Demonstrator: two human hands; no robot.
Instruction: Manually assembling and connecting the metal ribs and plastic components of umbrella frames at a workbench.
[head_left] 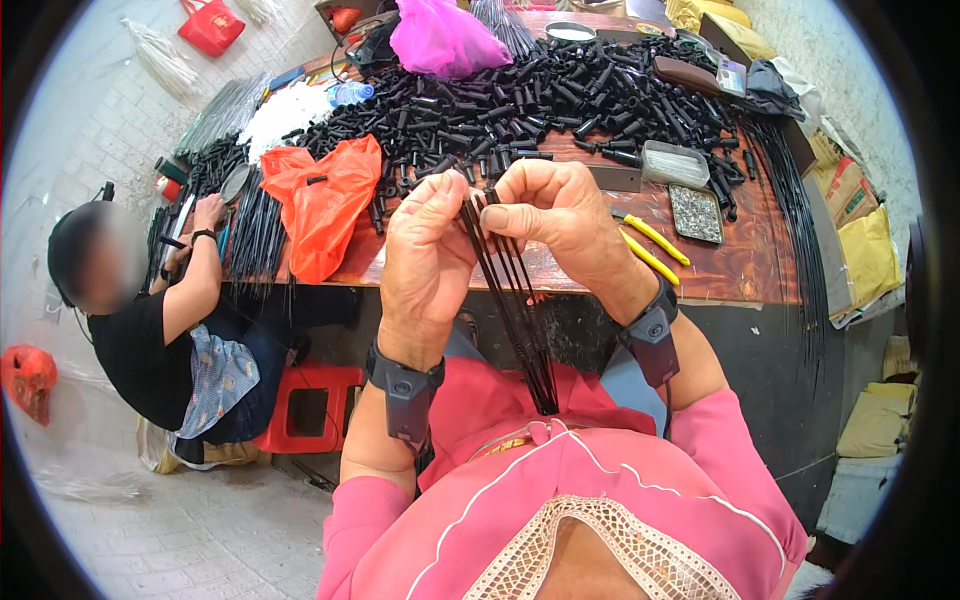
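Observation:
In front of my chest, both hands are raised at the table's near edge. My left hand point(428, 245) pinches the upper ends of thin black rods point(540, 380), thumb against fingertips. Close beside it, my right hand point(560, 215) curls its thumb and forefinger round the tops of other rods in the same bunch. The rods hang down and come together over my lap. What lies right between the fingertips is too small to make out. Yellow-handled pliers point(655, 240) rest on the table by my right wrist.
A heap of black tubular parts point(600, 95) covers the wooden table point(745, 262). A clear plastic box point(675, 163) and a tin of small metal pieces point(696, 214) stand right. An orange bag point(325, 215) lies left, near a seated co-worker point(150, 330). Long black rods point(790, 220) overhang the right edge.

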